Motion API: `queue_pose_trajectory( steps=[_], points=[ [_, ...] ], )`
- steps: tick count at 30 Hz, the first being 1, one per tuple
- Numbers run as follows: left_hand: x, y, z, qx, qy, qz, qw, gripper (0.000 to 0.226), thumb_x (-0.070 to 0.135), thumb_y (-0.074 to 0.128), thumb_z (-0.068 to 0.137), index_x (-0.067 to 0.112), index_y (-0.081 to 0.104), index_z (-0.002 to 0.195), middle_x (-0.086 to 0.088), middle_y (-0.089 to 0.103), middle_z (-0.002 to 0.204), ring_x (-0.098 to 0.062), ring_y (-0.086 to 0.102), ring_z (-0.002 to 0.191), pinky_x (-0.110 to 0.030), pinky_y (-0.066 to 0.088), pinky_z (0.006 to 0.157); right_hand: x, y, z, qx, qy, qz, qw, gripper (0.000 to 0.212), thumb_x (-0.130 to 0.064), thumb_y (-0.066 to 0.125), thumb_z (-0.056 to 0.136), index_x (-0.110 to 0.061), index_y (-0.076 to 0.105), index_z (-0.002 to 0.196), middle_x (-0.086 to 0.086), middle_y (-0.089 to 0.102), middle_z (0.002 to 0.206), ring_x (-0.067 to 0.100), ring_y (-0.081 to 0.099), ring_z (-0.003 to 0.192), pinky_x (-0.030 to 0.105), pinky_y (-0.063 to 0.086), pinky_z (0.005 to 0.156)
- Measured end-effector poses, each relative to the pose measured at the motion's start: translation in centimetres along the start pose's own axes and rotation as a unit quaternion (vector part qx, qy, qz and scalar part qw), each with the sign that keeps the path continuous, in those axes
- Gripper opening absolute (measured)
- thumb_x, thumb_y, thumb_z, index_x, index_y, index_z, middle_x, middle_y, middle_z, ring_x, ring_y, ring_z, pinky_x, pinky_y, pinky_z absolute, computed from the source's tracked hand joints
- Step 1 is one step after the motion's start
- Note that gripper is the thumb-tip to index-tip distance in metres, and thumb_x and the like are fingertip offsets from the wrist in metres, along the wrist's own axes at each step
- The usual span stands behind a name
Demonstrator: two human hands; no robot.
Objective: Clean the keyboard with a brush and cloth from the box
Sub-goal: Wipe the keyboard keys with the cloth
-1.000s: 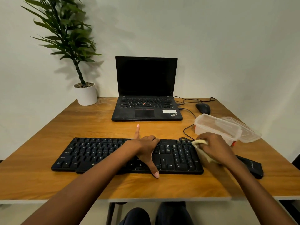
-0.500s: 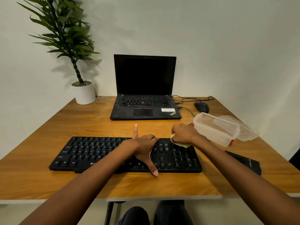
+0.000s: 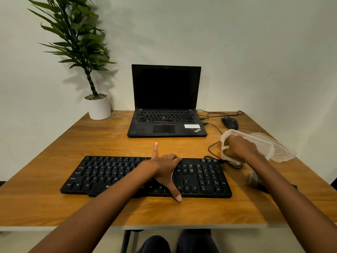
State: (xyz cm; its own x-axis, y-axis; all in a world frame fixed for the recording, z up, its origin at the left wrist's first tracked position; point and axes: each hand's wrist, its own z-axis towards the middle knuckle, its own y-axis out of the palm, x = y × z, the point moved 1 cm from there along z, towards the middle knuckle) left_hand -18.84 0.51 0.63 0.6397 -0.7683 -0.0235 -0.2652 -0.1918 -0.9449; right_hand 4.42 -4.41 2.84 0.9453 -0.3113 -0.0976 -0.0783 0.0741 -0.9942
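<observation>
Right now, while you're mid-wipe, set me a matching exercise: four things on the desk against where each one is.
Things:
1. cloth
2. mouse
3. plant pot
4. keyboard

Places:
a. under the left hand
b. far left corner of the table
c. gripped in the right hand, by the box
d. right of the laptop

Pairs: 1-c, 2-d, 3-b, 4-a.

The keyboard lies before the laptop, box to its right.
</observation>
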Motion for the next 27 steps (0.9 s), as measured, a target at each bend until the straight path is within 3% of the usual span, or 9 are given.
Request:
queue_pose_trajectory(
  steps=[3,6,8,14,20,24,27],
  points=[
    [0.0,0.0,0.1,0.004,0.007,-0.004,1.000,0.125,0.070,0.068,0.064,0.015,-0.002,0.151,-0.003,0.006,0.159,-0.022,0.003,0.146,-0.061,-0.037,0.087,0.4,0.5,1.0,-0.052,-0.135,0.150,0.978,0.023,0.000,0.057,0.083,-0.009,0.068,0.100,0.002,0.065,0.098,0.013,0.056,0.088,0.019,0.043,0.071],
    [-0.2,0.3,0.2,0.008,0.010,-0.012,1.000,0.126,0.071,0.068,0.062,0.015,-0.001,0.151,-0.002,0.007,0.159,-0.021,0.003,0.146,-0.062,-0.037,0.089,-0.9,1.5,1.7,-0.104,-0.170,0.222,0.955,0.024,0.008,0.057,0.080,-0.010,0.069,0.089,0.004,0.065,0.090,0.007,0.055,0.079,0.013,0.043,0.068],
    [-0.2,0.3,0.3,0.013,0.013,-0.015,1.000,0.126,0.072,0.068,0.061,0.016,0.001,0.151,-0.002,0.011,0.158,-0.020,0.006,0.146,-0.064,-0.035,0.091,-2.3,2.1,2.4,-0.117,-0.181,0.248,0.944,0.023,0.009,0.058,0.079,-0.006,0.070,0.092,0.003,0.064,0.090,0.008,0.056,0.080,0.010,0.044,0.068],
    [-0.4,0.3,0.5,0.012,0.007,0.012,1.000,0.127,0.078,0.064,0.059,0.019,0.000,0.151,-0.003,0.013,0.158,-0.022,0.008,0.146,-0.067,-0.031,0.095,-4.4,2.6,2.9,-0.127,-0.227,0.237,0.936,0.021,0.004,0.061,0.080,-0.005,0.070,0.098,-0.001,0.063,0.092,0.006,0.055,0.083,0.013,0.042,0.074],
    [-0.2,0.4,0.4,0.021,0.011,0.018,1.000,0.127,0.077,0.064,0.060,0.014,0.001,0.151,-0.005,0.012,0.158,-0.022,0.007,0.146,-0.066,-0.030,0.096,0.3,0.6,2.1,-0.146,-0.165,0.204,0.954,0.021,0.005,0.058,0.078,-0.012,0.070,0.082,0.002,0.067,0.086,0.009,0.056,0.079,0.010,0.042,0.066],
    [-0.1,0.4,0.2,0.022,-0.004,0.024,0.999,0.126,0.077,0.064,0.061,0.017,0.000,0.151,-0.006,0.010,0.158,-0.023,0.004,0.146,-0.067,-0.029,0.096,-4.4,2.1,3.4,-0.139,-0.208,0.196,0.948,0.020,0.002,0.058,0.081,-0.003,0.069,0.096,0.012,0.067,0.100,0.017,0.056,0.087,0.021,0.042,0.073],
    [0.0,0.5,-0.2,0.041,-0.048,0.060,0.996,0.130,0.081,0.062,0.056,0.013,0.006,0.151,-0.012,0.011,0.156,-0.026,0.001,0.146,-0.067,-0.031,0.094,-9.1,3.3,4.2,-0.143,-0.240,0.215,0.936,0.022,0.004,0.055,0.079,-0.002,0.069,0.095,0.012,0.065,0.096,0.016,0.054,0.084,0.028,0.043,0.073]
  ],
)
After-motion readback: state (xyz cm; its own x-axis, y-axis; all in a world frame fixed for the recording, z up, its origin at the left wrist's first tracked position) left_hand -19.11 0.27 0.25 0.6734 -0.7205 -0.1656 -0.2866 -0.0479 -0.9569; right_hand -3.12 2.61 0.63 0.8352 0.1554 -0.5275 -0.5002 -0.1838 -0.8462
